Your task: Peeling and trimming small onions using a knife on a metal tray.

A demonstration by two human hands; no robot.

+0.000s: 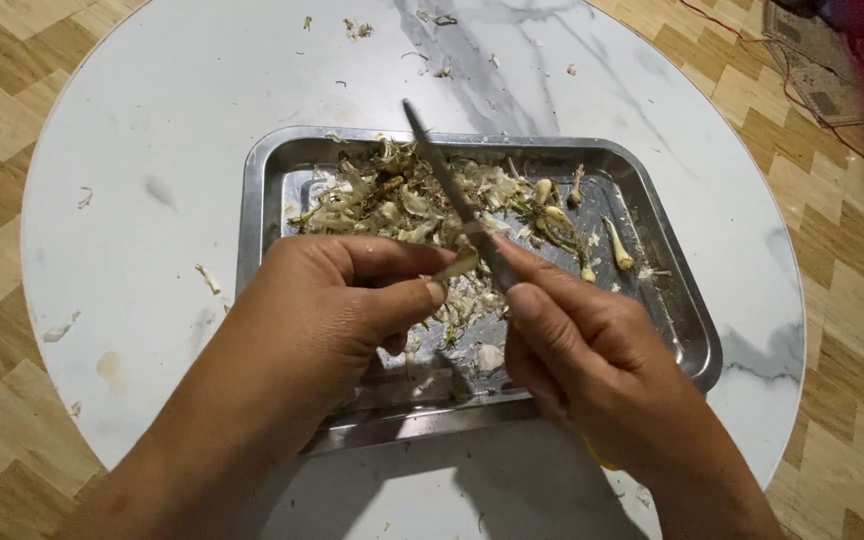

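My left hand (pixel 337 300) pinches a small pale bulb (pixel 457 265) between thumb and fingers, over a steel tray (pixel 264 190). My right hand (pixel 577 345) grips a knife (pixel 447 175), its thin blade pointing up and away across the tray. The blade's lower part rests against the bulb. A bit of yellow handle shows under my right wrist. In the tray lie a heap of papery peels (pixel 392 205) and several small unpeeled bulbs with roots (pixel 577 235) at the right.
The tray sits on a round white marble-patterned table (pixel 142 130) with scattered peel scraps. Wooden herringbone floor surrounds it. A rug edge and a red wire lie at the top right; a blurred red shape covers the right edge.
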